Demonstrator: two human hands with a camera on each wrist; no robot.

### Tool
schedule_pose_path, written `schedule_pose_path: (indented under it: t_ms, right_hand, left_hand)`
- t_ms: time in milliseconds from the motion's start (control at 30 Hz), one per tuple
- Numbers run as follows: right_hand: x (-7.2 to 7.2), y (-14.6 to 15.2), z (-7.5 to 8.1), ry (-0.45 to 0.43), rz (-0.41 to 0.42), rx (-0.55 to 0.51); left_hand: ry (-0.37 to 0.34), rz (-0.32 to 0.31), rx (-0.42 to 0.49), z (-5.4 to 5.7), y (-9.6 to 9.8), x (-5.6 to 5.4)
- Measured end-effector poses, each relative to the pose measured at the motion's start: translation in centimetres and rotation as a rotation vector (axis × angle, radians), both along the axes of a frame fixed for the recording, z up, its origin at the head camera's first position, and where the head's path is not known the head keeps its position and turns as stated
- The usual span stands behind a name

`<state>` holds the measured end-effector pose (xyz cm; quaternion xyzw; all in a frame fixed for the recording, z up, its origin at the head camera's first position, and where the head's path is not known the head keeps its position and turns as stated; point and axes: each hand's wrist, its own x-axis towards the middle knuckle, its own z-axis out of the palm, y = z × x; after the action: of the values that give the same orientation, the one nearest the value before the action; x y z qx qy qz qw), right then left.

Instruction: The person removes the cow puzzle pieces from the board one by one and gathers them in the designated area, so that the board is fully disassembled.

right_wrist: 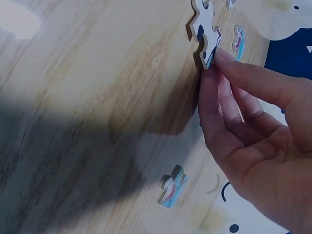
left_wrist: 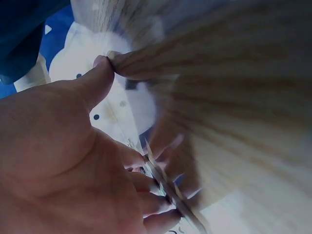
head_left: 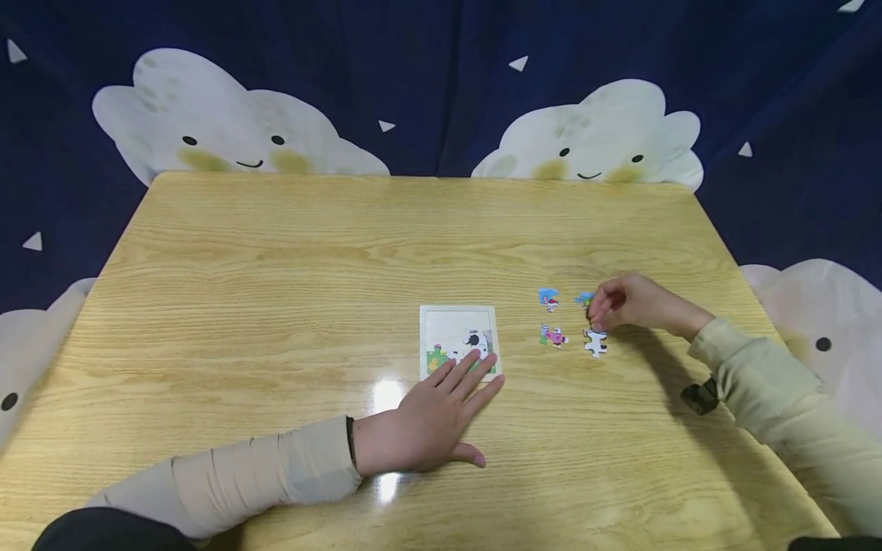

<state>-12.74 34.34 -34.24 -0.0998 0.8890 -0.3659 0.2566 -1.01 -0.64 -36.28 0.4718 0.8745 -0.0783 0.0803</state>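
Note:
My left hand (head_left: 430, 421) lies with fingers spread across the lower edge of a square white puzzle tray (head_left: 423, 325). A few joined pieces with green and black-and-white parts fill the tray's lower portion, partly hidden by the fingers. In the left wrist view, the fingertips lie over the tray's thin edge (left_wrist: 183, 207). To the right of the tray, my right hand (head_left: 623, 302) pinches the edge of a white puzzle piece (head_left: 596, 344) between thumb and fingers. Seen from the right wrist, this puzzle piece (right_wrist: 207, 41) has dark patches and a blue edge.
Close by lie a blue-and-red puzzle piece (head_left: 548, 298), a pink-and-green one (head_left: 553, 335) and a blue-green one (head_left: 584, 297), partly behind the right fingers. The wooden table (head_left: 276, 291) reaches back to a dark blue curtain (head_left: 427, 69) with clouds.

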Motion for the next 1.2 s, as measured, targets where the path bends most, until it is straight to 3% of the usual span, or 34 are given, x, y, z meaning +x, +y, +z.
schedule_pose_path:
  t_ms: [333,567,700,933,1200]
  right_hand:
    - [0.2,-0.1,-0.4,0.031,0.011,-0.020]
    - [0.3,-0.8,0.4,0.063,0.017,0.027]
    - [-0.1,-2.5,1.2,0.094,0.047,0.040]
    - [-0.7,-6.5,2.1,0.047,0.092,-0.026]
    - [-1.5,-10.7,1.7,0.036,0.176,-0.089]
  left_hand:
    - [0.011,-0.003,-0.006,0.3,0.0,0.0]
    - [0.015,-0.006,0.002,0.4,-0.1,0.0]
    - [0.023,-0.010,0.005,0.4,0.0,0.0]
    - [0.028,-0.009,-0.001,0.3,0.0,0.0]
    - [0.010,-0.011,-0.006,0.2,0.0,0.0]
